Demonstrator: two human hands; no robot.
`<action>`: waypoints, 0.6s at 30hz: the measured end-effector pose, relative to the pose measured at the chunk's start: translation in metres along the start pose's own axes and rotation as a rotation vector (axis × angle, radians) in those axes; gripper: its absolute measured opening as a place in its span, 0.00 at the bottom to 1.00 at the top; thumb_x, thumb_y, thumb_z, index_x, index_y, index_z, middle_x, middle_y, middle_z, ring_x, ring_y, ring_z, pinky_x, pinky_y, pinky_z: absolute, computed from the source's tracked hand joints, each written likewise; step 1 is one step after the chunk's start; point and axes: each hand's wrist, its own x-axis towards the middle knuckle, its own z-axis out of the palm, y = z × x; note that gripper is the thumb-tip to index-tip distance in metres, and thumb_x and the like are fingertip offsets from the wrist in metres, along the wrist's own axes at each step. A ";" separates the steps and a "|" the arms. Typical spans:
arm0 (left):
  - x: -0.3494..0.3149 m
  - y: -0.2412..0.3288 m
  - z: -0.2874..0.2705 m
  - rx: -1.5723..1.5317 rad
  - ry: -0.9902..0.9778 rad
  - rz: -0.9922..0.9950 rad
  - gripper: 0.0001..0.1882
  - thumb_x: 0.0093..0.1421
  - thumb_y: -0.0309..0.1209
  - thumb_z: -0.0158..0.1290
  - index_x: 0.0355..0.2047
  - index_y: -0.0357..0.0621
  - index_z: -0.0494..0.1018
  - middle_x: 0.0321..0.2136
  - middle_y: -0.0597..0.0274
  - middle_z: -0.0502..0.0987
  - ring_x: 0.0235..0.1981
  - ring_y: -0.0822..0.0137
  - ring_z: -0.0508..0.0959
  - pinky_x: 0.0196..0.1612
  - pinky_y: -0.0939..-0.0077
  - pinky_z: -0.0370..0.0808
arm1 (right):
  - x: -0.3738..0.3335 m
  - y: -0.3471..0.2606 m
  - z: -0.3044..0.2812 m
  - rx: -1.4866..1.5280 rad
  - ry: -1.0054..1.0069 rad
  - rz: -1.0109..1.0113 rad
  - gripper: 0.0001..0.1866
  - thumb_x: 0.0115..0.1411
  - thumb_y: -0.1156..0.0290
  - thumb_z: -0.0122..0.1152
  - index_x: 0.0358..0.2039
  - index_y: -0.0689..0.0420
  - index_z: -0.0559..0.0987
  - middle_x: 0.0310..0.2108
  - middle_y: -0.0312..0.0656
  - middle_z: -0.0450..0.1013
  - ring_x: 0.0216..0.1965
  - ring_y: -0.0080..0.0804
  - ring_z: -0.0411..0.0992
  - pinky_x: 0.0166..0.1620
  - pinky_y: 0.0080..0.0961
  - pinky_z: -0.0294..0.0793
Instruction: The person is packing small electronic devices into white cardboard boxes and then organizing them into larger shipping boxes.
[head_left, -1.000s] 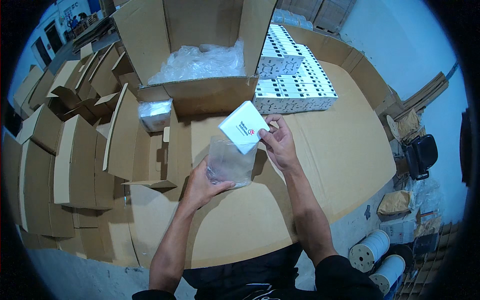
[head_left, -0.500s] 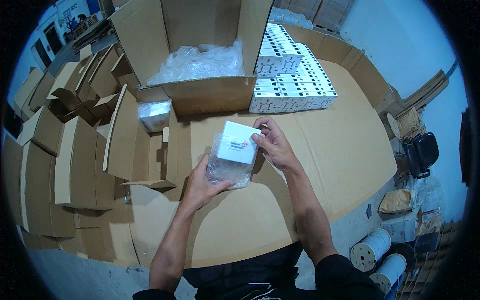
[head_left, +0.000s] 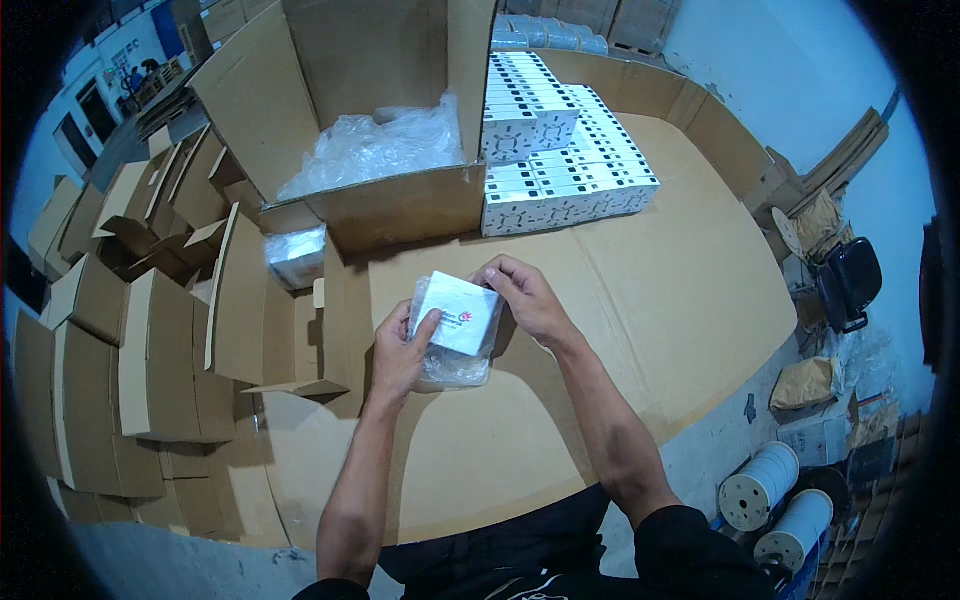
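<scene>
From my remote feed, I saw that the left hand (head_left: 400,350) had shifted its grip: its thumb, lower on the clear plastic pouch (head_left: 455,373) half a second earlier, now pressed on the face of the square white box (head_left: 460,305), clamping box and pouch together. The box also lay nearer the pouch's bottom end, so I judged it further in, though I couldn't tell whether fully. The right hand (head_left: 522,303) bent its thumb and forefinger at the box's upper right corner; I couldn't tell whether they pinched box or film. Beyond stood a large open carton (head_left: 400,210).
</scene>
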 end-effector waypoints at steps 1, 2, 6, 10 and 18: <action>0.001 -0.003 0.000 -0.002 0.000 -0.004 0.17 0.68 0.35 0.58 0.51 0.35 0.74 0.40 0.61 0.81 0.40 0.75 0.79 0.46 0.77 0.76 | 0.000 0.000 0.006 0.105 0.043 0.003 0.11 0.71 0.66 0.57 0.48 0.60 0.74 0.43 0.41 0.77 0.42 0.23 0.74 0.45 0.20 0.75; 0.001 -0.005 -0.001 -0.065 0.036 0.023 0.17 0.68 0.35 0.58 0.51 0.35 0.74 0.40 0.61 0.81 0.40 0.74 0.79 0.46 0.77 0.76 | -0.001 -0.002 0.011 0.210 0.087 0.006 0.13 0.71 0.65 0.57 0.49 0.61 0.75 0.43 0.41 0.78 0.42 0.23 0.75 0.45 0.21 0.75; 0.000 0.001 -0.004 -0.110 0.174 -0.034 0.17 0.70 0.36 0.56 0.52 0.36 0.72 0.40 0.61 0.81 0.41 0.74 0.78 0.46 0.76 0.76 | -0.008 -0.012 0.012 0.203 0.056 0.244 0.15 0.71 0.64 0.58 0.51 0.61 0.76 0.39 0.39 0.79 0.41 0.23 0.76 0.44 0.22 0.77; 0.003 -0.006 -0.004 -0.085 0.212 0.060 0.17 0.71 0.37 0.54 0.51 0.35 0.73 0.39 0.60 0.81 0.41 0.74 0.78 0.46 0.75 0.75 | -0.007 0.000 0.016 0.238 -0.011 0.320 0.16 0.70 0.65 0.59 0.51 0.64 0.77 0.37 0.38 0.79 0.37 0.21 0.77 0.42 0.20 0.79; -0.001 0.006 -0.006 0.255 0.273 0.111 0.20 0.74 0.42 0.46 0.49 0.37 0.78 0.37 0.60 0.80 0.40 0.73 0.76 0.46 0.70 0.74 | -0.007 0.001 0.031 0.326 0.123 0.210 0.17 0.71 0.68 0.57 0.55 0.65 0.77 0.40 0.39 0.79 0.37 0.20 0.77 0.42 0.20 0.79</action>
